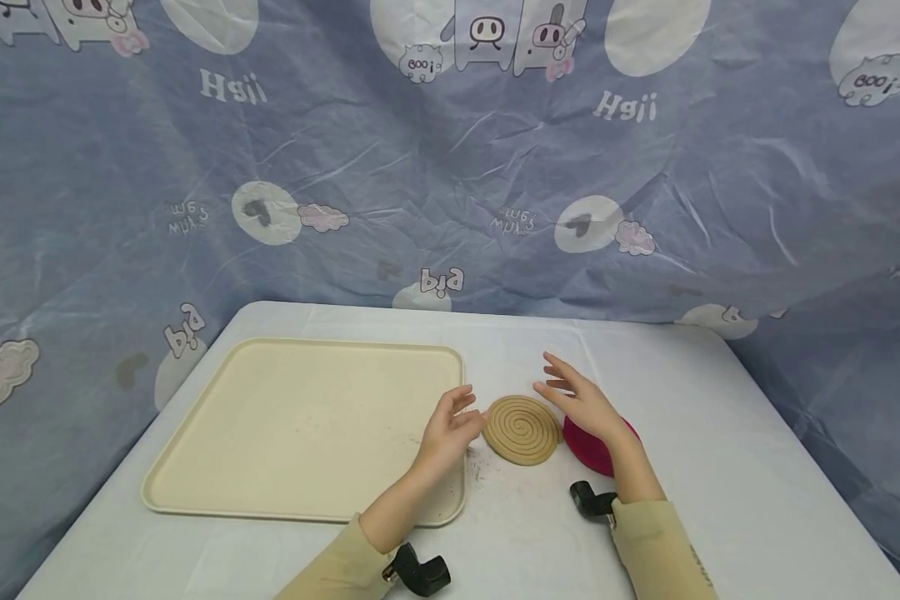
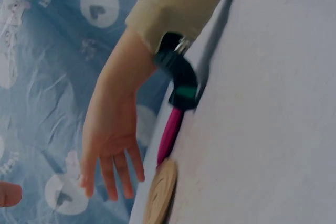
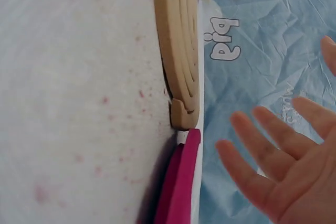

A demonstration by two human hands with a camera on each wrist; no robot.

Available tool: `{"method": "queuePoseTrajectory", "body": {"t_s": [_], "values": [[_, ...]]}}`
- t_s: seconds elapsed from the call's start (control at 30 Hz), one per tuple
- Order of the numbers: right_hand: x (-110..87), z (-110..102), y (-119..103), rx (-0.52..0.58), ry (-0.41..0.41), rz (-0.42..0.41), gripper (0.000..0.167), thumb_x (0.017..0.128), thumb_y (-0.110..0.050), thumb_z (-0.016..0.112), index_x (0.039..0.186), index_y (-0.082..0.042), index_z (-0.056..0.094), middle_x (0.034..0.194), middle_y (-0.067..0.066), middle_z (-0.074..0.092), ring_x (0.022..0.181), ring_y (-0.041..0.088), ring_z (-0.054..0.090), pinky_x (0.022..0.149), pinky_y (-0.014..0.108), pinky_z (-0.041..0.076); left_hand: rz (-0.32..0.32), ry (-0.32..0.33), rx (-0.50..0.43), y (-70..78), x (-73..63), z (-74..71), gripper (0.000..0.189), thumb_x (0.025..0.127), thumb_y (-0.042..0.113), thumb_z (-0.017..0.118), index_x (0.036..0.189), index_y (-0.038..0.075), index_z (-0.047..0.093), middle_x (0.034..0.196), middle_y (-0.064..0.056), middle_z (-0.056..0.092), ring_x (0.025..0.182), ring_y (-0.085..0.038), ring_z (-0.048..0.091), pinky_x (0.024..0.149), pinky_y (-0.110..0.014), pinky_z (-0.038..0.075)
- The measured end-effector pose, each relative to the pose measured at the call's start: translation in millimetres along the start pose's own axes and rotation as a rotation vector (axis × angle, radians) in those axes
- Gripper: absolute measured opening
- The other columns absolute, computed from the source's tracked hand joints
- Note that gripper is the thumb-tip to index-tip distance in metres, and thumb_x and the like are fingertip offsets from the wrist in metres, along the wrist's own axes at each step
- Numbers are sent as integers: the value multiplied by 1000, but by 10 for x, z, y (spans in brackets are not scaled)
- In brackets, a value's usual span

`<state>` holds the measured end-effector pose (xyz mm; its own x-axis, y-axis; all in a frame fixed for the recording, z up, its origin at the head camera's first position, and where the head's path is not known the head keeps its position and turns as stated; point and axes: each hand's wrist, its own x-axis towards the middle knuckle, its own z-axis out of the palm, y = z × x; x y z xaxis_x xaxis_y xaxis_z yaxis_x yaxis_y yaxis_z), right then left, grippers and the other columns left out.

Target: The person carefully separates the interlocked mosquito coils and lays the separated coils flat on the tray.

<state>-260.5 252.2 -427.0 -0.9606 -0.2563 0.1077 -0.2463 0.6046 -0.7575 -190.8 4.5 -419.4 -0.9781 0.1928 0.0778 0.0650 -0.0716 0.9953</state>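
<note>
A flat tan spiral coil, which looks like rolled modelling clay, lies on the table between both hands. In the right wrist view, the outer end of the coil shows beside the magenta disc. My left hand hovers at the coil's left edge with relaxed fingers; whether its thumb touches the coil I cannot tell. Above the magenta disc, partly covering it, is my right hand. Its fingers are spread and hold nothing, as the left wrist view also shows on the right hand.
A large cream tray lies left of the coil, its right rim under the left forearm. Small dark crumbs dot the white tablecloth near that rim. A blue printed curtain hangs behind the table. Each wrist carries a black camera.
</note>
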Motion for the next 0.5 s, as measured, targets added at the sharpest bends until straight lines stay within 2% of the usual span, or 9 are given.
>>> {"method": "queuePoseTrajectory", "body": {"t_s": [0.1, 0.17, 0.33, 0.5], "values": [[-2, 0, 42, 28, -28, 20, 70, 92, -44, 56, 147, -10, 30, 138, 22, 43, 122, 40, 46, 96, 58, 39, -80, 6, -48, -56, -43, 111, 52, 90, 17, 60, 136, 5, 38, 139, -19, 36, 122, -34, 44, 96, -42, 44], [-2, 4, 78, 38, -34, 22, 66, 92, -42, 56, 144, -6, 35, 136, 23, 46, 121, 41, 47, 95, 57, 40, -113, 6, -39, -103, -71, 173, 51, 89, 19, 61, 134, 7, 40, 140, -18, 35, 123, -33, 43, 97, -43, 43], [1, 31, 157, 58, -55, 2, 57, 94, -34, 56, 137, 1, 44, 130, 24, 51, 114, 39, 52, 94, 55, 42, -132, 3, 14, -198, -99, 274, 57, 87, 23, 64, 134, 4, 40, 142, -22, 31, 129, -40, 35, 98, -52, 39], [6, 63, 197, 78, -88, 5, 53, 95, -30, 56, 135, 3, 46, 130, 23, 52, 114, 38, 53, 94, 52, 43, -143, 37, 27, -257, -83, 322, 59, 85, 20, 64, 134, 0, 40, 142, -24, 29, 129, -43, 31, 99, -54, 37]]}}
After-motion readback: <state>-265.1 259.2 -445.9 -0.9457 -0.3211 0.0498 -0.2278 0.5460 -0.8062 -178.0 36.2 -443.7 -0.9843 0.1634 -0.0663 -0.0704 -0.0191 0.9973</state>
